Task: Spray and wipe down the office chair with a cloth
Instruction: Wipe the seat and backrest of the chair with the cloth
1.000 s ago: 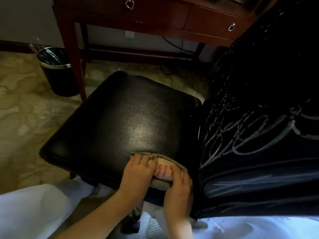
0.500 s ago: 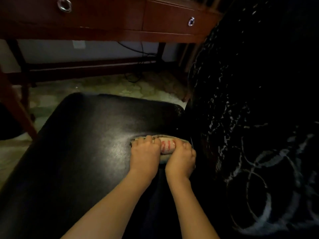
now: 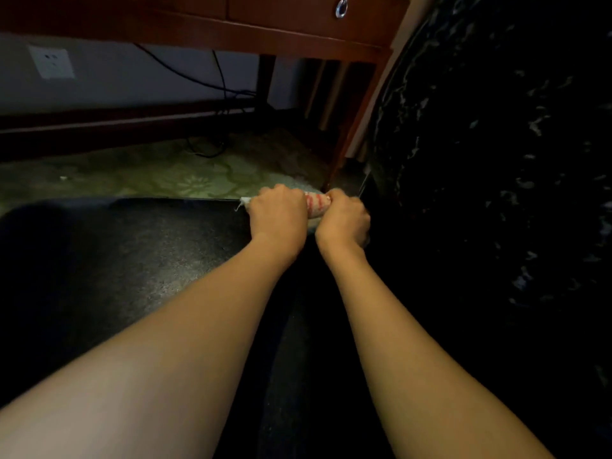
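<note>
The black office chair (image 3: pixel 139 266) is taking up most of the view. Its wide seat (image 3: pixel 99 246), dark, shiny and finely pebbled like leather, is spreading from the near edge to a straight far edge and is catching a dull sheen on the left. Its backrest (image 3: pixel 496 200) is rising along the right side, black with pale, broken swirling marks scattered over it.

Beyond the seat, a reddish-brown wooden desk (image 3: pixel 265 31) is spanning the far side, one slim leg coming down just beside the backrest. A green carpet with a pale floral pattern (image 3: pixel 172 177) is showing between the desk and the seat's far edge.

Two bare forearms are reaching side by side from the near edge across the seat. The left hand (image 3: pixel 278 213) and right hand (image 3: pixel 344 220) are sitting close together at the far right corner of the seat, next to the backrest, knuckles up. Both are curling their fingers over a rolled white cloth with red stripes (image 3: pixel 316 203) and gripping it, the left hand on its left part, the right hand on its right end. The cloth is lying across the seat's far edge, a frayed white tip sticking out left of the left hand and a striped stretch showing between the two hands.

Dark cables (image 3: pixel 205 84) are trailing down the grey wall under the desk, a white wall socket (image 3: pixel 51 61) is sitting far left, and a silver ring pull (image 3: pixel 341 8) is hanging on a drawer front.
</note>
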A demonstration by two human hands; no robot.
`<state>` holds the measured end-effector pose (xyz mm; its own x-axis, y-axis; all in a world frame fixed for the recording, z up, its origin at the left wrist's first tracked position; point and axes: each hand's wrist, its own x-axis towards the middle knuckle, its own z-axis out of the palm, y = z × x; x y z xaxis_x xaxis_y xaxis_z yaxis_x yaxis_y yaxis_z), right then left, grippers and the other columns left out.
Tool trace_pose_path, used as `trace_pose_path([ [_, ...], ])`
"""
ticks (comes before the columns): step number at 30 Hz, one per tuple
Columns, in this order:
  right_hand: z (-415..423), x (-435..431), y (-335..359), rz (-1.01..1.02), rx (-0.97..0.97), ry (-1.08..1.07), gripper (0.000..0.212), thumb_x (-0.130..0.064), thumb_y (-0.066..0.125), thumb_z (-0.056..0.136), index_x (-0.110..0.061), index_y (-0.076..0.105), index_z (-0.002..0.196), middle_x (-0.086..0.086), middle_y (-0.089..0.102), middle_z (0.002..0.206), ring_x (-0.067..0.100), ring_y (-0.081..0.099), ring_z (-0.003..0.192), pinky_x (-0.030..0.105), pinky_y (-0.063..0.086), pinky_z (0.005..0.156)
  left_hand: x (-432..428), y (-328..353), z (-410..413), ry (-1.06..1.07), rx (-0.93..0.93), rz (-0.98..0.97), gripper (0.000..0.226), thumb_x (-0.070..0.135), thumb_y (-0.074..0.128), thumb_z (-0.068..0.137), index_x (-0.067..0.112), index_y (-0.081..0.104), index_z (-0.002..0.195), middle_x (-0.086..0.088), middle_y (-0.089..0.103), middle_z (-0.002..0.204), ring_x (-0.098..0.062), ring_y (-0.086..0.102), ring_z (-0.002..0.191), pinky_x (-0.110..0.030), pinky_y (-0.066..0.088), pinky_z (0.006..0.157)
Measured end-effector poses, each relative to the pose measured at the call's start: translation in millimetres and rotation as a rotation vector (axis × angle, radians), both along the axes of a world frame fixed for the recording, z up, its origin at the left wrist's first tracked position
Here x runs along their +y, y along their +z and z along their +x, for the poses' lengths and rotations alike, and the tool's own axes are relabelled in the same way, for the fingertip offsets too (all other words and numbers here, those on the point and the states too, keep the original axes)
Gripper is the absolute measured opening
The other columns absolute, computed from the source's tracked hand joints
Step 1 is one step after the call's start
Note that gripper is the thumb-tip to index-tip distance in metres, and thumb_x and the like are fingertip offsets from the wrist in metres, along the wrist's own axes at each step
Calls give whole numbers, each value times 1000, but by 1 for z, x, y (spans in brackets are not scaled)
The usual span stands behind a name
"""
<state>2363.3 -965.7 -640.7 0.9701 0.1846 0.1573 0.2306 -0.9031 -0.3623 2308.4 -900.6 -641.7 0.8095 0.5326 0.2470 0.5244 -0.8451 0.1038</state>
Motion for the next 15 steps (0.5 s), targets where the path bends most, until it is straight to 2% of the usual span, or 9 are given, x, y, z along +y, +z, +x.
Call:
trace_pose_path([
  [7,-7,-21,17,-196,63,57,32,-16,36,100,-22,51,128,17,53,129,36,53,118,41,48,88,-4,5,-14,-87,20,22,26,13,51,93,16,63,117,-9,64,112,-28,62,103,-32,36,66],
  [11,-39,-53,23,-235,120,21,36,-13,35,100,-20,50,132,16,52,132,35,52,121,42,48,92,-33,12,-38,-170,58,-6,24,20,54,93,18,64,114,-6,65,112,-25,64,102,-34,48,73],
  [15,-91,-91,22,-244,125,-40,37,-9,30,101,-11,42,136,17,50,132,33,50,121,42,47,92,-66,13,-77,-233,106,-64,22,27,56,93,21,66,111,-4,67,112,-22,64,101,-33,51,76],
])
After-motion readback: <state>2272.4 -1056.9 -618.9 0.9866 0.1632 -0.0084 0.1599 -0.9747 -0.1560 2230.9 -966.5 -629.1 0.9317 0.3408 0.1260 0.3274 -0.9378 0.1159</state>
